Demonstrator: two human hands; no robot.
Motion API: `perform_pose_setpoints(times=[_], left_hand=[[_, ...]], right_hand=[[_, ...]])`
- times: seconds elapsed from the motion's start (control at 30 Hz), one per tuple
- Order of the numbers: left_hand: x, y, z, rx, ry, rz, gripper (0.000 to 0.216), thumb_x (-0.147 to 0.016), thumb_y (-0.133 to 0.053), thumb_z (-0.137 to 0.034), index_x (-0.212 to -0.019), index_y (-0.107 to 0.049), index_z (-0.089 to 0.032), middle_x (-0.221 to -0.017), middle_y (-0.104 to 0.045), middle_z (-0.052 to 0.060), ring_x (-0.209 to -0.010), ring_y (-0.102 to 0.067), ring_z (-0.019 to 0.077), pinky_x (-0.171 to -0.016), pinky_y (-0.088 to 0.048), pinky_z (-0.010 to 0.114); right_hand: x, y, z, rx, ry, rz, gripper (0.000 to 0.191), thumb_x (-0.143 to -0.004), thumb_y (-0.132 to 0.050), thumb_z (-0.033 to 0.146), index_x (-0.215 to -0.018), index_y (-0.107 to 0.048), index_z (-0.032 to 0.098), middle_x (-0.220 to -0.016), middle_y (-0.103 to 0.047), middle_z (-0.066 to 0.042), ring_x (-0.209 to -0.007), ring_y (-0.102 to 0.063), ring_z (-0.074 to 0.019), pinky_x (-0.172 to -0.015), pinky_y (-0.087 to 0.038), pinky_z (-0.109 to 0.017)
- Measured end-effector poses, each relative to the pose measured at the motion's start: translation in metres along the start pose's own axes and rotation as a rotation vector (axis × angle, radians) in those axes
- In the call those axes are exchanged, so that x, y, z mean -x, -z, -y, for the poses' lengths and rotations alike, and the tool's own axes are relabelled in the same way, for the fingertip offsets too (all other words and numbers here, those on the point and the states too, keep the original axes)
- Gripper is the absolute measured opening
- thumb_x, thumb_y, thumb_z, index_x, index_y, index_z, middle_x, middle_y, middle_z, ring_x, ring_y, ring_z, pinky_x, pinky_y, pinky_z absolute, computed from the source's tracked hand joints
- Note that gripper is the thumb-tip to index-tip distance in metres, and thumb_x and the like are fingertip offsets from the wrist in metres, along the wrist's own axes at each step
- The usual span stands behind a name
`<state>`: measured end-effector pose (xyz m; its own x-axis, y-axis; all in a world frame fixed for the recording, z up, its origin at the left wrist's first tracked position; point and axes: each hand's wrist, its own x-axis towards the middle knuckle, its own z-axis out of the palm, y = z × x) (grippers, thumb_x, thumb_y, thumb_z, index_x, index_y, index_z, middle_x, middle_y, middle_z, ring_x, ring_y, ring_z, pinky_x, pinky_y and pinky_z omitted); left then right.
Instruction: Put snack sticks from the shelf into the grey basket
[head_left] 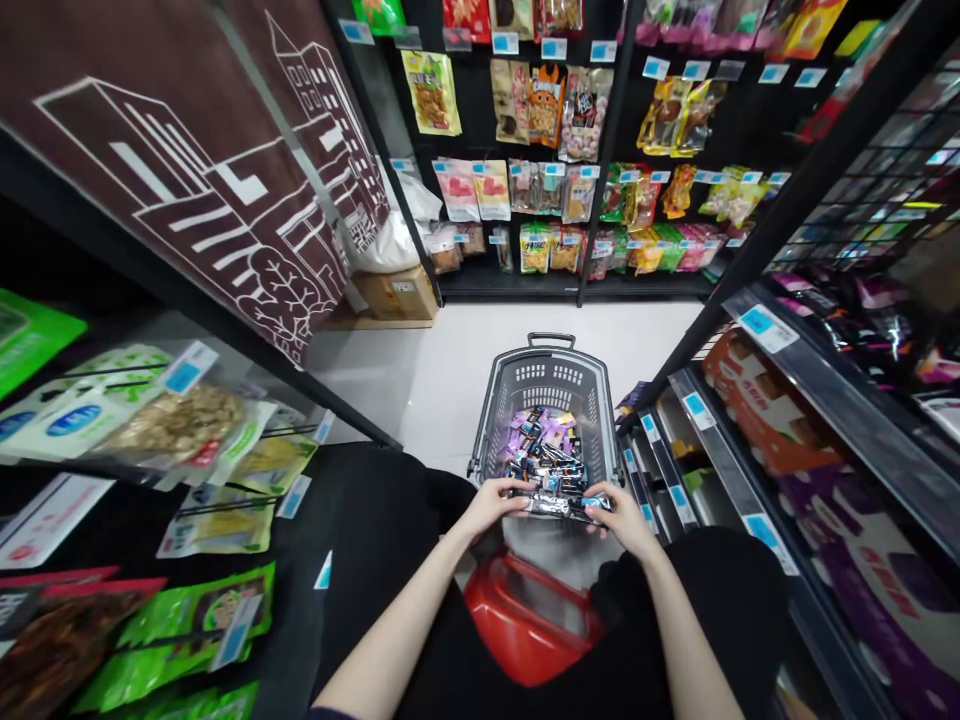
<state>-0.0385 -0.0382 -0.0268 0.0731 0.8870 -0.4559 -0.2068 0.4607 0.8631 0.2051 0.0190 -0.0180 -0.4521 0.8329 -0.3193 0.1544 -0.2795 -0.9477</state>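
Note:
My left hand [495, 502] and my right hand [621, 518] grip the two ends of a dark snack packet [559, 503] and hold it flat over the near end of a grey shopping basket [517, 385]. Both hands have their fingers curled round the packet. The basket stands on the white floor and contains several small purple, black and blue packets [546, 447]. Just below my hands, between my knees, sits a red plastic thing [525, 620], partly hidden by my dark clothing.
Snack shelves close in on both sides: hanging green and white bags [180, 430] on the left, boxed goods with blue price tags [757, 400] on the right. More packets hang on the far wall [555, 130]. A cardboard box [397, 292] sits at the back left.

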Motion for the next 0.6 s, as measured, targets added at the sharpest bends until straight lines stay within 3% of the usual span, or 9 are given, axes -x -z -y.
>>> perform_pose_setpoints(times=[0.13,0.23,0.4,0.47,0.6], left_hand=[[-0.006,-0.008,0.000,0.032,0.058,0.096,0.060,-0.059,-0.078,-0.034,-0.111,-0.061,-0.012,-0.090,-0.070,0.011,-0.081,-0.068,0.0231,-0.076,-0.055,0.038],[-0.014,-0.013,0.001,0.039,0.063,0.084,0.056,-0.058,-0.078,-0.033,-0.107,-0.062,-0.011,-0.079,-0.071,0.009,-0.076,-0.069,0.0233,-0.072,-0.056,0.035],[-0.023,-0.014,0.001,0.037,0.047,0.026,0.047,-0.056,-0.079,-0.031,-0.096,-0.065,-0.009,-0.062,-0.069,0.005,-0.066,-0.069,0.0213,-0.065,-0.056,0.032],[-0.023,-0.013,0.000,0.039,0.037,0.005,0.042,-0.055,-0.079,-0.029,-0.090,-0.067,-0.009,-0.068,-0.071,0.009,-0.062,-0.068,0.0202,-0.060,-0.056,0.031],[-0.019,-0.013,-0.002,0.052,0.005,-0.031,0.031,-0.054,-0.079,-0.026,-0.078,-0.068,-0.009,-0.115,-0.062,0.018,-0.059,-0.067,0.0168,-0.052,-0.055,0.029]], right_hand=[[-0.003,0.006,-0.008,-0.039,0.028,-0.060,0.040,-0.064,-0.068,0.048,-0.086,-0.066,0.014,-0.070,-0.064,-0.003,-0.045,-0.060,-0.0134,-0.040,-0.046,-0.024],[-0.005,0.007,-0.011,-0.026,0.037,-0.087,0.044,-0.062,-0.070,0.048,-0.090,-0.070,0.013,-0.066,-0.066,-0.004,-0.044,-0.057,-0.0132,-0.044,-0.049,-0.028],[-0.009,0.002,-0.015,-0.041,0.092,-0.150,0.039,-0.058,-0.074,0.043,-0.085,-0.073,0.014,-0.091,-0.068,-0.010,-0.050,-0.059,-0.0140,-0.043,-0.049,-0.027],[-0.010,0.001,-0.016,-0.047,0.098,-0.152,0.037,-0.059,-0.074,0.042,-0.084,-0.073,0.014,-0.096,-0.066,-0.011,-0.050,-0.060,-0.0138,-0.042,-0.048,-0.027],[-0.011,-0.001,-0.015,-0.056,0.097,-0.136,0.031,-0.058,-0.075,0.041,-0.073,-0.072,0.014,-0.088,-0.067,-0.010,-0.049,-0.060,-0.0143,-0.045,-0.048,-0.028]])
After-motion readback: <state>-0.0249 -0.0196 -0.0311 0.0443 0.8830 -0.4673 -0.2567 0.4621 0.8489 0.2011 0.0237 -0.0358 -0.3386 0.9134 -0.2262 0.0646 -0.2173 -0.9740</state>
